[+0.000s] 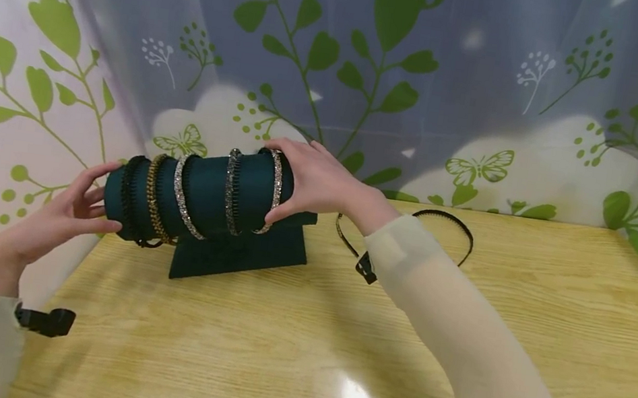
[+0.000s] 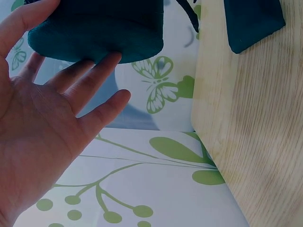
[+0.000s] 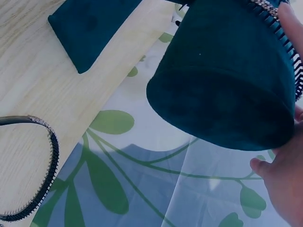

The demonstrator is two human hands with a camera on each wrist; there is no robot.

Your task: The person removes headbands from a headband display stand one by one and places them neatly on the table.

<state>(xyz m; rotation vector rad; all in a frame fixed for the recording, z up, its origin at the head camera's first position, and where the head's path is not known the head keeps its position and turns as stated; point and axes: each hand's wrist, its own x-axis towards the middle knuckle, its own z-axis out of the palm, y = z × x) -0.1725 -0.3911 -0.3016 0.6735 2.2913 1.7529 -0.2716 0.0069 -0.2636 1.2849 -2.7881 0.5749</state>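
Across the table (image 1: pixel 286 344), the padded roll (image 1: pixel 210 187) sits above its base (image 1: pixel 239 262). Your left hand (image 1: pixel 57 210) braces one end, fingers spread; your right hand (image 1: pixel 321 182) pinches the rightmost headband (image 1: pixel 277 186) — apparently seating it. Next likely calls for steadying the roll — then releasing evenly.

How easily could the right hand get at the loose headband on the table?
Not just now, it seems: the right hand grips one end of the teal roll. Once free, it likely could: the loose headband lies nearby, uncovered.
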